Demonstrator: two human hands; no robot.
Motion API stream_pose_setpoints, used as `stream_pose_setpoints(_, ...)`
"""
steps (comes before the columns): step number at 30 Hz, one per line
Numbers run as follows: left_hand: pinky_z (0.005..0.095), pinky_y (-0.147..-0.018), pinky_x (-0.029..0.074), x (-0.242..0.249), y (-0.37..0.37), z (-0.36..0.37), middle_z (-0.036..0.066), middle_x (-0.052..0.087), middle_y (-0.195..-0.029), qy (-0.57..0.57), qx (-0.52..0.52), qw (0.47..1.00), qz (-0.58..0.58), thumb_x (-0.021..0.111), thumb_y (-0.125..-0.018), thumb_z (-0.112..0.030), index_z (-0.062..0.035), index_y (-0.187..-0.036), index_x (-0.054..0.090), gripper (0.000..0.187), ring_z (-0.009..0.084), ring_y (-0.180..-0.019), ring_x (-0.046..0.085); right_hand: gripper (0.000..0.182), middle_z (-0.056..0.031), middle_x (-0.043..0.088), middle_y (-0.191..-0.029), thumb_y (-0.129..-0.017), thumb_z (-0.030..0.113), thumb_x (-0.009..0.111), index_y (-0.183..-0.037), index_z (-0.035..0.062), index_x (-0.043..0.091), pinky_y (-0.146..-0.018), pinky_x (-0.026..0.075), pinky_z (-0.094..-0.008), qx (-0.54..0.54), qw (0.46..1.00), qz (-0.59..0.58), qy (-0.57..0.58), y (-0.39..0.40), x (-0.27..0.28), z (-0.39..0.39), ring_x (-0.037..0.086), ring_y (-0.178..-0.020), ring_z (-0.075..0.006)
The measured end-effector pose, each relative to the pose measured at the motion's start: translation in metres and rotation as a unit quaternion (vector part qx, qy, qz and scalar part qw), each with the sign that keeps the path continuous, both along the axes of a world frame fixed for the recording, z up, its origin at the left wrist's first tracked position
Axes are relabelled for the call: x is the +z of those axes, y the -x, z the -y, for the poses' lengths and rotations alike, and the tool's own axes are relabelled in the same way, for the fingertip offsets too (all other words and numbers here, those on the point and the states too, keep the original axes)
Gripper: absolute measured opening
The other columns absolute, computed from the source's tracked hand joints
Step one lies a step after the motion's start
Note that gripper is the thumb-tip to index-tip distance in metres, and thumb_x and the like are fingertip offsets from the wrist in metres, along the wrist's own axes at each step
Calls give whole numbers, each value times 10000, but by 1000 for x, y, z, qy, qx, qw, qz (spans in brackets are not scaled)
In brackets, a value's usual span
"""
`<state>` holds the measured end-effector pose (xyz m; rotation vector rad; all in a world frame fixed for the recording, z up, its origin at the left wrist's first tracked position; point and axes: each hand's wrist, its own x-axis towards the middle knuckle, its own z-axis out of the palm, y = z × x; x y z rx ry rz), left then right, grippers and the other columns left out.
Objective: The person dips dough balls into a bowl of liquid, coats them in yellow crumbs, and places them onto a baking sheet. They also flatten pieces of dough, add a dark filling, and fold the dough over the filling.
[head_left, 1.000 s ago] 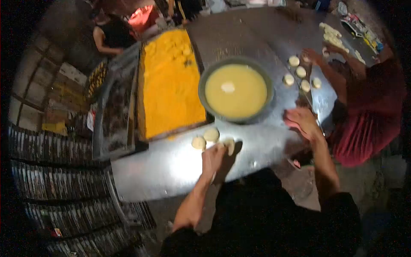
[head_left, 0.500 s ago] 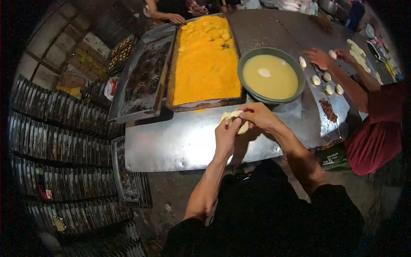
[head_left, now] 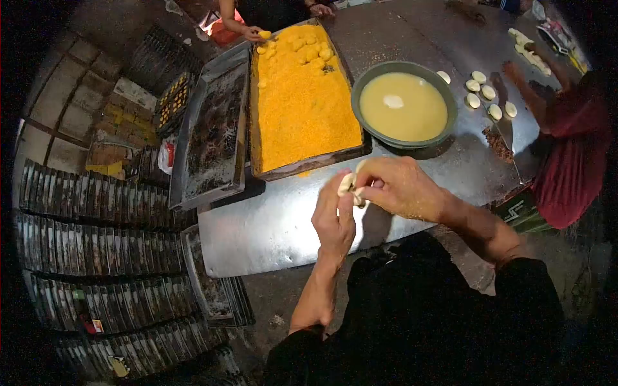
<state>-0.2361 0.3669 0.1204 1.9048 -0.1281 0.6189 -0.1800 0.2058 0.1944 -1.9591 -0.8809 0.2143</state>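
Observation:
Between both hands, over the table's near edge, is a piece of pale dough (head_left: 347, 185). My left hand (head_left: 333, 219) grips its left side with the fingers behind and the thumb in front. My right hand (head_left: 402, 186) pinches the dough from the right. Just beyond the hands stands a green basin (head_left: 452, 122) of pale yellow liquid with one white piece in it. To its left lies a tray (head_left: 309, 166) of orange crumbs, with several coated pieces at its far end.
A dark empty tray (head_left: 225, 191) stands left of the crumbs. Several dough pieces (head_left: 473, 101) lie right of the basin, near a co-worker's arm (head_left: 531, 96). Another person's hand (head_left: 253, 33) is at the crumb tray's far corner. Stacked trays (head_left: 90, 251) fill the left.
The view has shifted. My right hand has turned over the dough, which now looks more gathered. The co-worker's hands have moved away from the dough pieces, and the far person's hand now holds a coated piece.

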Motion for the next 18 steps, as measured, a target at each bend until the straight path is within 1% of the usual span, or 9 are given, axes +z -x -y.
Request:
stream_pose_setpoints(1,309,-801,493,1,-8,0,149,642,-1005,-3,5,1000,0,429,-961,-114,41,-1096,598,266,191,-937,602,180,-127,573,-936,-763,88,616,-938,46,600,-694,489,-395,5,1000,0,-3,-2,1,-5,603,-782,-311)
stream_pose_setpoints(3,279,-688,472,5,-28,5,124,618,-926,236,-70,969,-9,422,-974,-203,32,-944,601,298,147,-805,575,170,-125,564,-921,-760,90,622,-923,58,587,-683,493,-402,-76,988,128,-27,-12,8,-13,598,-784,-313)
stream_pose_setpoints(4,251,-622,458,8,-34,12,90,606,-849,267,-60,961,-26,375,-994,-312,37,-926,595,418,114,-727,554,161,-118,555,-903,-766,93,623,-913,56,570,-661,496,-395,-69,978,185,-71,-21,1,-16,591,-775,-305)
stream_pose_setpoints(8,266,-629,453,6,-53,20,68,588,-721,261,-8,962,-84,343,-993,-424,17,-815,602,542,129,-706,551,293,-122,555,-890,-744,51,650,-1033,27,607,-696,487,-351,-52,938,332,-83,-22,-33,-17,574,-788,-253)
stream_pose_setpoints(11,275,-652,441,15,-59,30,78,608,-749,342,17,925,-164,259,-1004,-446,-20,-839,574,555,139,-701,552,208,-106,569,-863,-743,38,652,-948,21,621,-703,486,-359,-105,922,371,-44,-5,-49,-12,578,-811,-254)
stream_pose_setpoints(13,299,-694,466,10,-62,37,92,623,-840,354,-2,921,-161,222,-997,-484,-30,-909,577,583,149,-759,573,177,-104,574,-886,-745,32,650,-917,13,612,-697,492,-361,-107,928,356,-35,-11,-52,0,583,-821,-248)
stream_pose_setpoints(15,320,-726,493,20,-57,45,103,620,-919,523,-66,838,-139,214,-997,-480,-22,-976,573,582,158,-808,588,219,-131,549,-971,-752,64,631,-963,14,605,-723,508,-330,-36,949,312,18,-32,-51,12,585,-892,-248)
stream_pose_setpoints(16,339,-760,509,24,-55,43,100,615,-939,523,-58,834,-165,218,-1003,-451,-17,-1051,568,560,163,-820,599,206,-136,537,-932,-774,62,616,-978,35,608,-709,503,-346,-53,979,184,-69,-39,-46,10,577,-864,-278)
stream_pose_setpoints(18,332,-751,509,11,-53,35,97,618,-929,445,-70,875,-178,233,-1006,-425,-18,-1073,567,530,160,-807,599,161,-139,538,-913,-783,56,604,-943,33,598,-705,501,-356,-59,989,117,-67,-40,-19,6,576,-836,-297)
